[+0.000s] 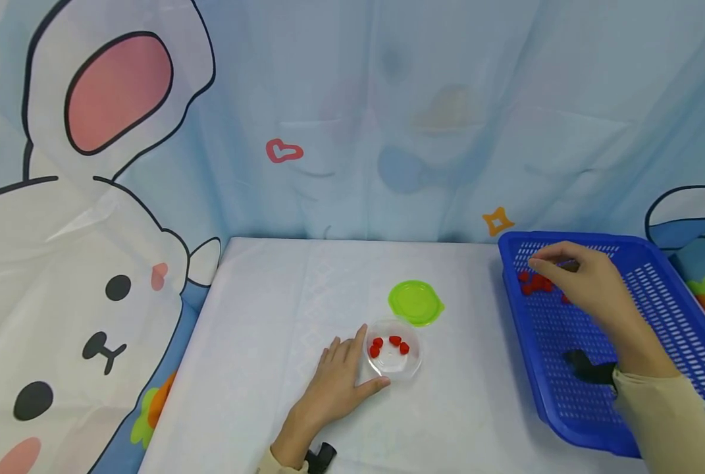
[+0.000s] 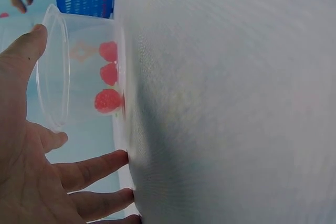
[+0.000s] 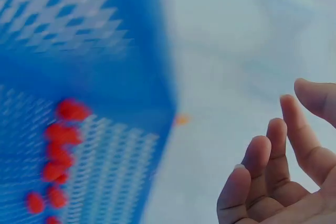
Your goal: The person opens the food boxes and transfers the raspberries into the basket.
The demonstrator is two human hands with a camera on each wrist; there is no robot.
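A clear round plastic cup stands upright on the white table with several small red berry-like pieces on its bottom. My left hand is beside it, index finger at its left side and thumb by its near edge, fingers fairly straight. In the left wrist view the thumb lies at the cup's rim. My right hand is raised over the blue basket. Its thumb and index fingertips are close together, and the right wrist view shows nothing between them. Below lie several more red berries in the basket.
A bright green lid lies on the white table just behind the cup. The basket has raised perforated walls and takes up the right side. A printed curtain hangs along the table's back edge.
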